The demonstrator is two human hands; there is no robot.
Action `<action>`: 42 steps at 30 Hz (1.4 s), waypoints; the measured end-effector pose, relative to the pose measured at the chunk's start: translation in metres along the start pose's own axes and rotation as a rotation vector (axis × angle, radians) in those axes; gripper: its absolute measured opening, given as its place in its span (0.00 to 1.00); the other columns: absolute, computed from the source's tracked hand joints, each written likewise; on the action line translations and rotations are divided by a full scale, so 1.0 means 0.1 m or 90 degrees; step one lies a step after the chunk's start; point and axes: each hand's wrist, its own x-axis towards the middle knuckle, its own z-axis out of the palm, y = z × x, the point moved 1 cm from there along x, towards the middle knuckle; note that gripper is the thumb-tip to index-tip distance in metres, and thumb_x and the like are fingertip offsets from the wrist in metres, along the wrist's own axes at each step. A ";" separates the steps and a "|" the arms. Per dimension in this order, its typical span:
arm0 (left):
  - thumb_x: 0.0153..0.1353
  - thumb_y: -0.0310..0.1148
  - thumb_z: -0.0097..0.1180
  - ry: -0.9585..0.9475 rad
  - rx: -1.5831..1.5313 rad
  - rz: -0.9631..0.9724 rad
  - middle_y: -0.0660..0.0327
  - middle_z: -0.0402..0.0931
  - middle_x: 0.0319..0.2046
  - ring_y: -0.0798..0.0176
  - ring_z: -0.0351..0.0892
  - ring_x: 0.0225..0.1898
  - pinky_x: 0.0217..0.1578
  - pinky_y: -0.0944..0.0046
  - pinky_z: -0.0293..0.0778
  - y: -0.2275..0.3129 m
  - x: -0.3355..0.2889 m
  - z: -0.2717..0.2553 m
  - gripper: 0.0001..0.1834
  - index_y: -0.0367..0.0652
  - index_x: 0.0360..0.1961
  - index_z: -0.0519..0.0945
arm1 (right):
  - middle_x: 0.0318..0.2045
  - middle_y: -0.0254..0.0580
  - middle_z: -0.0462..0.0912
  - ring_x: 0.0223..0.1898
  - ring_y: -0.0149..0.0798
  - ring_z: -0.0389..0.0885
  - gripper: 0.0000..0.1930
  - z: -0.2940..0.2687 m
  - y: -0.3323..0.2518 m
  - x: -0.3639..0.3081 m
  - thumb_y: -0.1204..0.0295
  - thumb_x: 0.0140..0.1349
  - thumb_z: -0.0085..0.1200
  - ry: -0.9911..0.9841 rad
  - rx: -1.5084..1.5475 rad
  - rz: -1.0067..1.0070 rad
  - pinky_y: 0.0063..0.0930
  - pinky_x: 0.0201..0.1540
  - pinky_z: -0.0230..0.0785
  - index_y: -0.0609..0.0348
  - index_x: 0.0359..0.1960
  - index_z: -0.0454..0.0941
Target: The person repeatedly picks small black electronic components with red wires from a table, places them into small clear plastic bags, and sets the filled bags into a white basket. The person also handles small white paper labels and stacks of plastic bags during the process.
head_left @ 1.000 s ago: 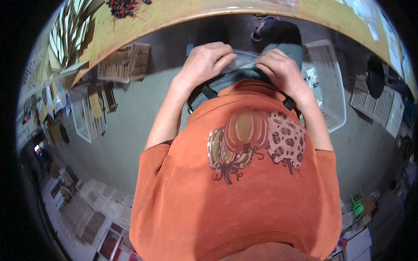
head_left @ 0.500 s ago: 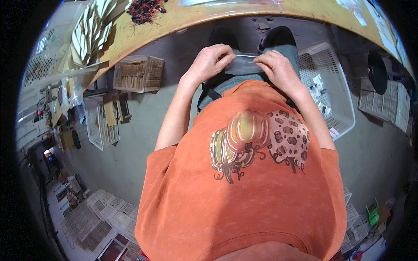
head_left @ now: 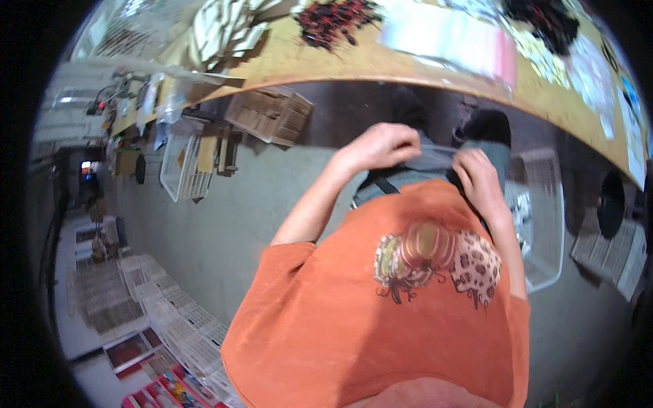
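A clear plastic bag [head_left: 437,156] is stretched between my two hands above my lap, its top edge toward the table. My left hand [head_left: 386,146] pinches one end, fingers curled and thumb pressed in. At the other end my right hand [head_left: 478,175] has its fingers bent down on the plastic. Glare and motion blur hide whether anything lies inside the bag. Beyond my knees, on the wooden table [head_left: 306,71], lie a stack of clear plastic bags [head_left: 449,41] and a tangle of red and black wire pieces [head_left: 333,24].
A white crate [head_left: 554,231] with small packets stands on the floor at my right. A crate of cardboard pieces [head_left: 272,115] is under the table at left. Pale flat strips [head_left: 221,30] pile at the table's left; a dark bundle [head_left: 544,24] lies at its right.
My view has swung, so the hands sit lower and further right and more of the tabletop shows. Both hands keep hold of the bag, now slightly further apart.
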 end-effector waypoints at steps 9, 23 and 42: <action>0.67 0.27 0.62 0.388 0.088 -0.124 0.61 0.87 0.37 0.71 0.83 0.40 0.42 0.67 0.79 -0.10 -0.23 -1.26 0.08 0.38 0.45 0.86 | 0.42 0.53 0.82 0.48 0.57 0.80 0.04 -0.22 -0.13 0.14 0.81 0.61 0.60 0.032 -0.033 -0.013 0.44 0.53 0.74 0.66 0.36 0.79; 0.66 0.33 0.55 0.545 0.879 -0.603 0.53 0.86 0.38 0.45 0.86 0.40 0.41 0.48 0.82 -1.20 -0.97 -3.28 0.07 0.46 0.37 0.84 | 0.39 0.50 0.81 0.45 0.54 0.81 0.06 -0.20 0.07 0.62 0.83 0.58 0.62 0.011 -0.004 -0.038 0.43 0.48 0.75 0.65 0.37 0.80; 0.76 0.33 0.56 0.523 -0.356 -0.100 0.64 0.81 0.37 0.75 0.75 0.39 0.44 0.72 0.73 0.55 0.15 -0.65 0.12 0.36 0.53 0.77 | 0.48 0.50 0.81 0.54 0.55 0.80 0.08 -0.21 -0.06 0.90 0.81 0.56 0.62 0.012 0.009 -0.085 0.42 0.55 0.75 0.61 0.37 0.81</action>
